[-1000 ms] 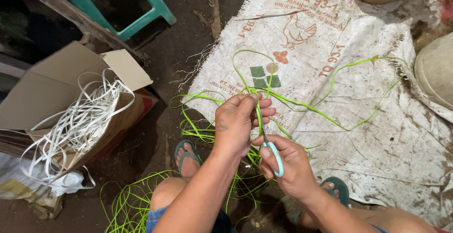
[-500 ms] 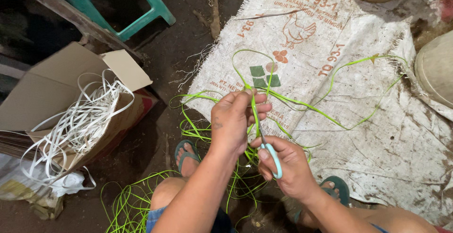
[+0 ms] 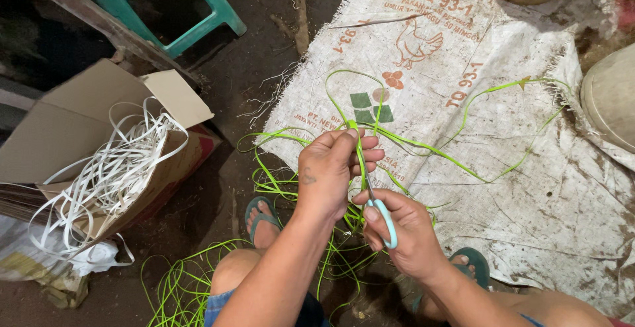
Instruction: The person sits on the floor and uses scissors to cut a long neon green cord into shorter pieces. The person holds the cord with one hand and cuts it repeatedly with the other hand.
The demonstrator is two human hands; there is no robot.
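Note:
My left hand [image 3: 331, 171] pinches a bright green plastic strip [image 3: 423, 147] upright between thumb and fingers. Just below it my right hand [image 3: 403, 234] grips scissors with light blue handles [image 3: 387, 221], whose blades point up along the strip beside my left fingers. The strip's long ends loop out over a dirty white woven sack [image 3: 529, 141] spread on the ground. More green strips [image 3: 178, 287] lie tangled around my knees and my feet in green sandals [image 3: 259, 213].
An open cardboard box [image 3: 73, 128] with a tangle of white strips [image 3: 109, 175] sits at the left. A teal plastic stool [image 3: 198, 16] stands at the top left. Pale rounded containers [image 3: 612, 98] stand at the right edge and top right.
My left hand dipped and shifted slightly left, then came back up. My right hand and the scissors stayed almost in place beside the strip.

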